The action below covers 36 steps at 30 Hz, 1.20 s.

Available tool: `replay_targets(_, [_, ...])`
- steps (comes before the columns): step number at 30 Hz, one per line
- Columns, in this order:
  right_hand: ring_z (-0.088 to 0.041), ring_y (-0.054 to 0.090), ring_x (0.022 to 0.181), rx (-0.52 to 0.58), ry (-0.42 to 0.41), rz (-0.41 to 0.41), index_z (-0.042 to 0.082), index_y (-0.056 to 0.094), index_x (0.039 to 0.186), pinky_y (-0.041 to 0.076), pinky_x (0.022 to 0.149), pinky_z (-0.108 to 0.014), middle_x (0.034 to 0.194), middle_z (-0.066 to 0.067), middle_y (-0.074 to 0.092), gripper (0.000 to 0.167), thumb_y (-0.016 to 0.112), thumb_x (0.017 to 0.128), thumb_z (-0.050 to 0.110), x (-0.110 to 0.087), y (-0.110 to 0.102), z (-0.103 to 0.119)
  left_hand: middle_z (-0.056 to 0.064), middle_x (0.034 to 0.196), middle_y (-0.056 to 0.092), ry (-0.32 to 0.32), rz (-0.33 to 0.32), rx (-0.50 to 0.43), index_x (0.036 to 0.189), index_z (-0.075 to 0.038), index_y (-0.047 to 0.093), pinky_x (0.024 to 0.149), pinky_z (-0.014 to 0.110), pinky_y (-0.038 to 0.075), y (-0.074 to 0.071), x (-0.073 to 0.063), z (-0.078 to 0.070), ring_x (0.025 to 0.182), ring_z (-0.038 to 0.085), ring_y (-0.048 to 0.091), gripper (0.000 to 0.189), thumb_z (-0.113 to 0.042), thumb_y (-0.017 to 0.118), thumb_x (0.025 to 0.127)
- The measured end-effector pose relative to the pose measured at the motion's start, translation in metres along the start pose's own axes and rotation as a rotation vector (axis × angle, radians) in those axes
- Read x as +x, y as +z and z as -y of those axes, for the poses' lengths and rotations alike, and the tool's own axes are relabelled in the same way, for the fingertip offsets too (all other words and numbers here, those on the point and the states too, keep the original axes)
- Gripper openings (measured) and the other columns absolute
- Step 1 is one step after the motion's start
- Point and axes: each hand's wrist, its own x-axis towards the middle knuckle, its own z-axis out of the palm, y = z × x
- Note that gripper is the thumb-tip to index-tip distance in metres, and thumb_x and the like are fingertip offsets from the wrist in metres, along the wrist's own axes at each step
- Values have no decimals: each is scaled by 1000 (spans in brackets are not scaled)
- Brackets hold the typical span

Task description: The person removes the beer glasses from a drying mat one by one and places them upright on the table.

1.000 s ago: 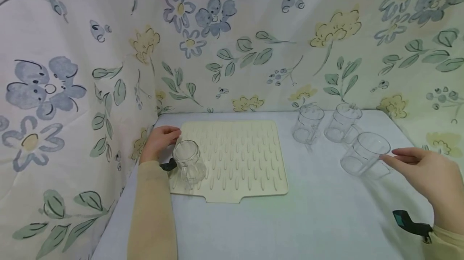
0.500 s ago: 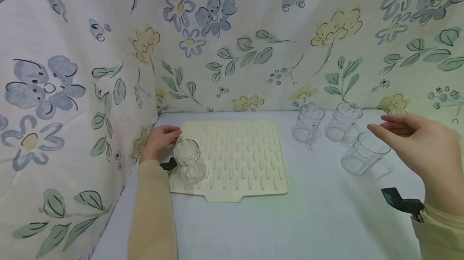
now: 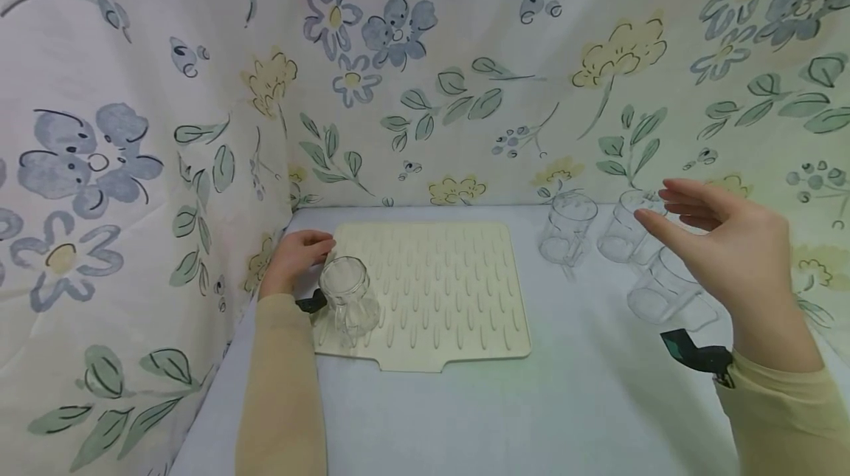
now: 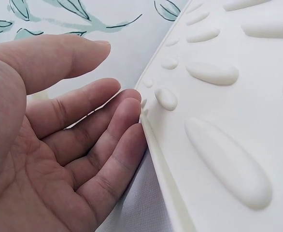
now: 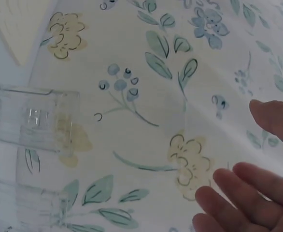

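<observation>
My left hand [image 3: 294, 260] rests at the left edge of a cream ridged drying mat [image 3: 451, 291]; in the left wrist view its fingertips [image 4: 132, 113] touch the mat's rim, fingers relaxed. Just right of that hand, a clear glass mug [image 3: 345, 288] stands upside down on the mat. My right hand [image 3: 733, 247] is raised over the right side of the table, thumb and fingers apart, holding nothing. Beneath and behind it are three clear glass mugs: a front one [image 3: 654, 295] partly covered by the hand, a back one [image 3: 620, 232], and another [image 3: 567, 229] farther left.
A white cloth covers the table [image 3: 465, 417]. Floral fabric [image 3: 425, 92] hangs along the back and sides, close behind the mugs. The mat has a short spout [image 3: 410, 365] at its front edge.
My right hand has left the side of the front right mug, rising and moving left above the mugs. My left hand and the mugs have stayed in place.
</observation>
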Motion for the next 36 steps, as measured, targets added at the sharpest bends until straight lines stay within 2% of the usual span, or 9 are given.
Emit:
replay_targets(3, [17,57,107,16,-25,8,33,69,154,43,90,1,132,13,76,67,90,93,52,2,6,6,15,158,63,-2,1,-8,153,-11,65,130,64,39,0,0,0,137,38,70,53,-41,70,111])
replay_targets(5, [3,63,120,22,-43,25,37,66,156,44,96,-1,142,2,75,69,90,93,51,3,10,11,16,158,63,-4,0,-9,154,-10,65,130,64,38,0,-1,-1,136,39,70,52,-40,70,111])
replay_targets(7, [-14,66,132,27,-68,40,38,62,160,45,104,-6,149,-3,73,73,91,94,48,4,16,17,15,157,63,-11,-4,-10,153,-11,65,131,63,38,0,-2,-1,136,39,70,51,-40,70,111])
replay_targets(10, [-36,61,144,49,-103,79,37,54,166,50,123,-33,161,-5,65,82,91,94,46,6,27,28,15,158,62,-16,-4,0,153,-11,65,131,63,38,-1,-1,0,137,38,70,51,-40,70,111])
replay_targets(14, [-35,58,149,96,-185,112,37,50,168,47,124,-64,166,-1,60,88,93,92,44,8,45,41,15,158,62,-16,-1,0,153,-11,65,132,63,37,0,-1,1,137,39,69,52,-40,70,111])
replay_targets(18, [-31,58,149,155,-282,132,34,53,166,48,123,-62,165,1,61,87,96,90,40,8,66,50,15,157,63,-19,1,-8,153,-11,65,133,63,36,1,-1,0,137,38,69,53,-41,71,110])
replay_targets(23, [-31,57,149,214,-346,180,30,52,167,48,121,-62,165,-1,61,88,96,90,36,6,93,60,14,157,63,-19,5,-8,153,-12,65,133,63,36,1,-1,-3,137,38,69,54,-42,72,109])
replay_targets(30, [-29,56,148,172,-438,207,28,50,168,48,120,-63,165,-1,59,94,96,88,42,3,128,69,15,157,64,-16,-4,1,153,-10,65,132,62,38,1,0,-5,136,38,70,55,-43,71,109])
replay_targets(36, [-29,54,153,159,-500,237,24,51,167,47,123,-64,165,-1,59,95,95,87,47,-6,152,80,15,155,64,-19,-12,11,152,-11,66,131,62,39,1,0,-5,136,38,70,54,-42,71,109])
